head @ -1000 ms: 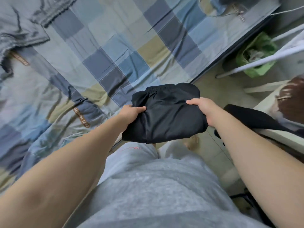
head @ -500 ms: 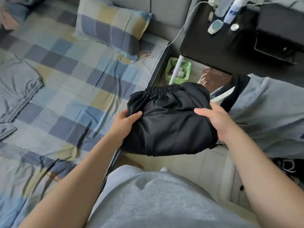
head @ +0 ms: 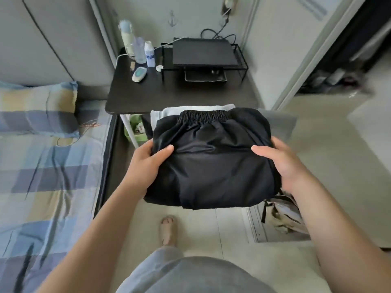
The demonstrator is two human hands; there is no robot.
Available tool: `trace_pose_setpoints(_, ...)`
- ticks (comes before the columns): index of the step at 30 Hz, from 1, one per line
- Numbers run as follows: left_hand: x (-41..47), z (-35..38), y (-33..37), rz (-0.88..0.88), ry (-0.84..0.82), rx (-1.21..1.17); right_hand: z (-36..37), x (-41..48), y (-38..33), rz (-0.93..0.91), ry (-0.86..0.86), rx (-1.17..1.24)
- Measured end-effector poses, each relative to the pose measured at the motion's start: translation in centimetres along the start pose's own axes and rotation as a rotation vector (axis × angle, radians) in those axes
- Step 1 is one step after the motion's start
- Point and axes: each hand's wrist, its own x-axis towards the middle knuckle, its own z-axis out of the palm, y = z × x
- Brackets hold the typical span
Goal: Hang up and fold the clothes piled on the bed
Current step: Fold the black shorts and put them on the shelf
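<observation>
Left grip: the left hand [head: 146,163] clasped the left edge of the folded black shorts [head: 211,166], thumb on top, fingers hidden beneath.
Right grip: the right hand [head: 281,166] clasped the right edge likewise.
Shorts: smooth, faintly shiny cloth; a squarish bundle, its gathered elastic waistband on the far side.
Place: held up just in front of the dark tabletop [head: 179,98], above pale folded cloth [head: 190,108].

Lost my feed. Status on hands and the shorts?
Left hand, right hand grip folded black shorts by the sides. Shorts over floor, beside bed. Pale cloth just beyond.
</observation>
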Motion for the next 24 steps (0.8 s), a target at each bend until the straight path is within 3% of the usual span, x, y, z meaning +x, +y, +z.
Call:
trace_pose_setpoints(11,12.8,21.2,4.1,0.106,-0.527,0.110,-16.4,-2.5,-2.0,-0.017,0.523,0.133)
trace_pose_setpoints(18,20.5,33.7,4.9,0.009,-0.826,0.254,-22.0,-2.6,-0.2,0.019,0.865,0.381)
trace_pose_setpoints(24,22.8,42.6,1.3,-0.071,-1.006,0.405,-24.3,-3.5,3.7,0.113,1.099,0.576)
